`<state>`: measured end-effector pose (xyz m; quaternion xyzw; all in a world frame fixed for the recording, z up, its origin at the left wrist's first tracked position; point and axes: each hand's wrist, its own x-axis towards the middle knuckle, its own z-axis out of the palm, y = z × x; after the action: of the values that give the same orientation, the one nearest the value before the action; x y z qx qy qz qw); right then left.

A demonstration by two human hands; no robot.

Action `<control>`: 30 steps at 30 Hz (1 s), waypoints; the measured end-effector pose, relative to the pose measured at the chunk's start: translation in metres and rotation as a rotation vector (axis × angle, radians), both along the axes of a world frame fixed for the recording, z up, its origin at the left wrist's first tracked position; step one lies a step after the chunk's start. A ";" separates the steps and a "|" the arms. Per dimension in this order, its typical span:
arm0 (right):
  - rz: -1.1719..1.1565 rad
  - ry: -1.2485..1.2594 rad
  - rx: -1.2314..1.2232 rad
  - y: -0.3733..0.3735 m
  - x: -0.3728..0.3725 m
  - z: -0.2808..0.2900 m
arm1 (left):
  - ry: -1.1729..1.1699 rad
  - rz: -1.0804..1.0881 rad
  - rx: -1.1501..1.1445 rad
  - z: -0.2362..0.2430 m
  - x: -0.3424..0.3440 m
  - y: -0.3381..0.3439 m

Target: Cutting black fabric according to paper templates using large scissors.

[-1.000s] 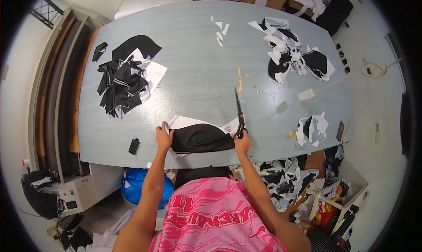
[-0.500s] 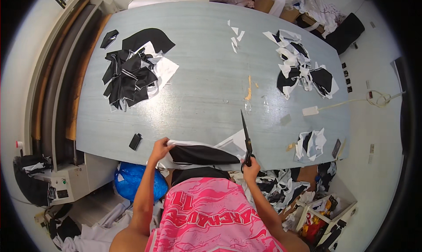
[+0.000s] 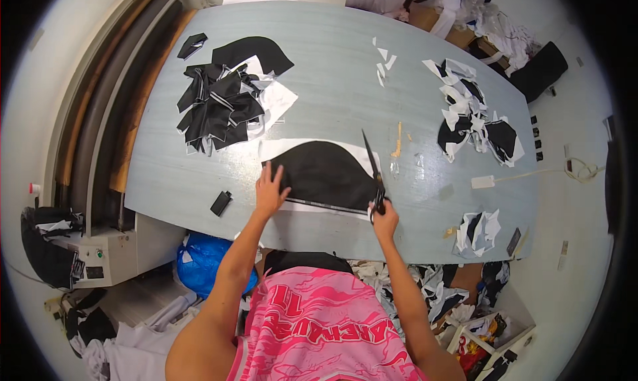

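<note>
A black fabric piece (image 3: 322,175) with a rounded top and white margins lies spread on the table in front of me. My left hand (image 3: 270,190) rests on its left end, fingers spread and holding nothing. In my right hand (image 3: 385,219) is a pair of black scissors (image 3: 376,168), fingers wrapped round the handles. The long blades point away from me, over the right end of the fabric. I cannot make out whether the blades are apart.
Left on the grey table (image 3: 332,55) lies a pile of black cut pieces (image 3: 222,108); scraps (image 3: 468,108) lie to the right. A small black object (image 3: 220,203), a white power strip (image 3: 483,182) and more scraps (image 3: 476,233) sit nearby. A roller machine (image 3: 106,102) borders the left side.
The fabric, earlier held up folded at the table's near edge, now lies flat farther in. My left hand has let go of its edge and opened on it. The scissors have moved forward.
</note>
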<state>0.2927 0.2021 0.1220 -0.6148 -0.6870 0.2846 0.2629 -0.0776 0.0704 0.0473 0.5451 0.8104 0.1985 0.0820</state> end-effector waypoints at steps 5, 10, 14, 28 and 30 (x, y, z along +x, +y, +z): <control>-0.017 -0.007 -0.145 -0.111 0.058 -0.035 | 0.036 -0.182 -0.200 -0.011 0.039 -0.052; -0.068 0.197 -0.551 -0.203 0.115 -0.008 | 0.072 -0.192 -0.300 -0.011 0.041 -0.098; -0.121 0.222 -1.088 -0.227 0.147 0.016 | 0.071 -0.225 -0.323 -0.006 0.036 -0.128; 0.023 0.445 -0.994 -0.188 0.151 -0.043 | 0.096 -0.107 -0.419 -0.011 0.050 -0.170; 0.036 0.422 -0.972 -0.191 0.158 -0.045 | 0.098 -0.104 -0.422 -0.012 0.051 -0.171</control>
<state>0.4505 0.0110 0.0765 -0.5831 -0.4186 0.6922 0.0752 -0.0263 -0.1008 0.0354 0.5662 0.8076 -0.0067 0.1649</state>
